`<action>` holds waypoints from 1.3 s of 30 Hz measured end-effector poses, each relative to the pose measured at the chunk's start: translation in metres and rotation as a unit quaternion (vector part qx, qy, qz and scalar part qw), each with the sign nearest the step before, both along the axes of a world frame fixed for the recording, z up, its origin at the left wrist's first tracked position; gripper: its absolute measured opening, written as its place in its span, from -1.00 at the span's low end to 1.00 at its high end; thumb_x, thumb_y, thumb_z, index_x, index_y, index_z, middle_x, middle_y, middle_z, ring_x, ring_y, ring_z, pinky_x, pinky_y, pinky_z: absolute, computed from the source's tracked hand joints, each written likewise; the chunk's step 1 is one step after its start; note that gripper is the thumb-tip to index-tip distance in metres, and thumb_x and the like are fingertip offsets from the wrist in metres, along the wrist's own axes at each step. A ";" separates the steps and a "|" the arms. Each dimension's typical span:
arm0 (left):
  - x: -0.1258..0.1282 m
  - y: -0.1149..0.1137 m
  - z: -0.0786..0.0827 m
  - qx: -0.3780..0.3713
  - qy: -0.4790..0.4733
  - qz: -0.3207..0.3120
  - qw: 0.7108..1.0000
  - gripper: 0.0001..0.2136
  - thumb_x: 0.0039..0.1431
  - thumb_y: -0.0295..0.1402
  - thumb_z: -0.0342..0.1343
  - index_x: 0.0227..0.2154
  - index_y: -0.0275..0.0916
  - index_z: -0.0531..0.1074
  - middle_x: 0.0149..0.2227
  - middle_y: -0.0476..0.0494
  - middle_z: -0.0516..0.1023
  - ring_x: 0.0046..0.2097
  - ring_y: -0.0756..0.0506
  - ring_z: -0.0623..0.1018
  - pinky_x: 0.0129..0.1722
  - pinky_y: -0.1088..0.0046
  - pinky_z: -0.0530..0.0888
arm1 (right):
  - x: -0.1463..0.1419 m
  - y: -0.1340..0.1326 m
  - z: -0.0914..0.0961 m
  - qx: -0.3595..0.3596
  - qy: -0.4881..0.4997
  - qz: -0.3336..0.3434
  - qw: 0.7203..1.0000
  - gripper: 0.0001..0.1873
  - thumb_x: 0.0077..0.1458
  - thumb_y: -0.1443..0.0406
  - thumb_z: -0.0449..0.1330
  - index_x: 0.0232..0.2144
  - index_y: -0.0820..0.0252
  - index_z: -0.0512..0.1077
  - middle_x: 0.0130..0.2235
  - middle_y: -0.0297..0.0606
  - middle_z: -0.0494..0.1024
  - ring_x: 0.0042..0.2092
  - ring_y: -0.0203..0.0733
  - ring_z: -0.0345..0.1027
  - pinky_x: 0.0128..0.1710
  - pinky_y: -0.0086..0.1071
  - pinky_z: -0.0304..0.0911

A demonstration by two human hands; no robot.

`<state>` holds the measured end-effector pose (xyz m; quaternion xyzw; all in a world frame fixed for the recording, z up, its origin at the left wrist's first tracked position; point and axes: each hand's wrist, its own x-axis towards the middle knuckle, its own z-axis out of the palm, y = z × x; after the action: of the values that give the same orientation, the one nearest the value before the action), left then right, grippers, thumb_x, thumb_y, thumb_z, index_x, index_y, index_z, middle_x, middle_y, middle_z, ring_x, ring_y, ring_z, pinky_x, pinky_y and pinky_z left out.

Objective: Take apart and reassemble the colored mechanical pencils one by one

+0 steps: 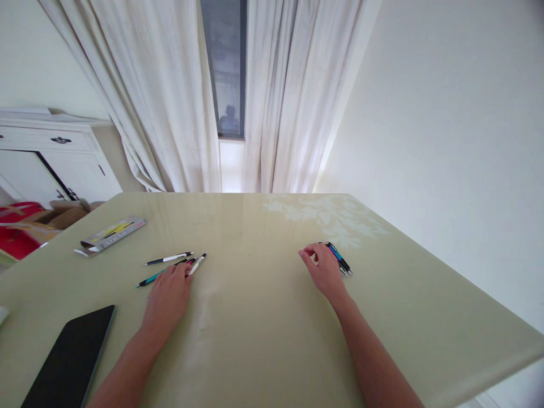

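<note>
My left hand point(169, 294) rests over a small group of pens on the left of the table, its fingers curled down and closed on a white pen point(198, 263) with a black end. A teal pen point(149, 280) pokes out from beneath that hand, and a black-and-white pen point(169, 259) lies just beyond it. On the other side, my right hand point(323, 266) is bent with a gap between thumb and fingers, and nothing shows in it. Close against its outer side lie several pens in a bunch, among them a blue pen point(339, 256); the hand partly hides them.
A flattened-looking grey and yellow pen box point(113, 233) lies at the far left. A black tablet point(70, 358) is nearer me on the left. The pale green table point(255, 328) meets a white wall at right. Curtains and a white cabinet point(85, 156) stand behind.
</note>
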<state>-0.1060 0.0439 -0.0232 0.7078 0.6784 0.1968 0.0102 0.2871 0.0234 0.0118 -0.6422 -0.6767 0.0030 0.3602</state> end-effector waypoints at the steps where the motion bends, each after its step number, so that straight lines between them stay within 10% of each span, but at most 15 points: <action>1: 0.007 -0.002 0.001 0.001 -0.027 -0.029 0.999 -0.73 0.31 -0.35 -0.06 -0.13 -0.31 0.52 -0.12 -0.35 0.60 -0.05 -0.35 0.57 0.03 0.07 0.46 | -0.016 -0.003 0.000 -0.017 0.023 0.052 0.998 -0.73 0.33 0.14 0.13 -0.30 0.19 0.47 -0.28 -0.18 0.53 -0.27 -0.12 0.38 -0.20 -0.26 0.30; 5: 0.045 -0.022 0.013 -0.018 -0.165 -0.235 0.958 -0.74 0.38 -0.25 -0.06 -0.17 -0.17 0.54 -0.15 -0.19 0.60 -0.10 -0.21 0.59 -0.06 0.26 0.52 | -0.069 -0.022 -0.002 -0.071 0.057 0.218 0.972 -0.52 0.29 0.13 0.24 0.19 0.07 0.35 0.08 -0.14 0.47 -0.04 -0.13 0.42 -0.03 -0.28 0.34; 8: 0.070 -0.039 0.023 -0.026 -0.228 -0.298 0.927 -0.76 0.42 -0.27 -0.05 -0.13 -0.11 0.54 -0.15 -0.12 0.59 -0.11 -0.14 0.59 -0.07 0.33 0.52 | -0.084 -0.028 -0.005 -0.100 0.020 0.293 0.951 -0.68 0.36 0.19 0.17 0.11 0.07 0.43 0.01 -0.19 0.55 0.02 -0.11 0.41 0.06 -0.28 0.28; 17: 0.063 -0.037 0.022 0.047 -0.284 -0.227 0.930 -0.78 0.38 -0.18 0.07 -0.18 -0.15 0.56 -0.22 -0.10 0.64 -0.20 -0.14 0.61 -0.18 0.37 0.51 | -0.065 -0.022 0.006 -0.159 0.079 0.273 0.946 -0.75 0.41 0.23 0.09 -0.28 0.18 0.49 -0.39 -0.36 0.52 -0.35 -0.27 0.34 -0.31 -0.45 0.15; 34: 0.070 -0.042 0.026 -0.044 -0.233 -0.241 0.941 -0.61 0.46 -0.14 -0.17 -0.49 -0.15 0.26 -0.50 0.02 0.36 -0.42 -0.09 0.39 -0.40 0.41 0.30 | -0.065 -0.021 0.005 -0.143 0.100 0.304 0.937 -0.77 0.38 0.22 0.12 -0.23 0.18 0.54 -0.37 -0.35 0.54 -0.32 -0.26 0.35 -0.26 -0.45 0.15; 39: 0.065 -0.041 0.025 -0.042 -0.225 -0.256 0.939 -0.71 0.45 -0.13 -0.10 -0.26 -0.16 0.43 -0.38 -0.03 0.48 -0.36 -0.10 0.45 -0.35 0.41 0.34 | -0.065 -0.026 0.008 -0.196 0.143 0.279 0.929 -0.69 0.37 0.14 0.12 -0.31 0.19 0.53 -0.50 -0.42 0.43 -0.47 -0.32 0.20 -0.45 -0.47 0.05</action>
<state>-0.0409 0.0026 0.0019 0.7937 0.4615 0.3135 0.2424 0.2219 -0.0023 0.0202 -0.4781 -0.7557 0.3276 0.3050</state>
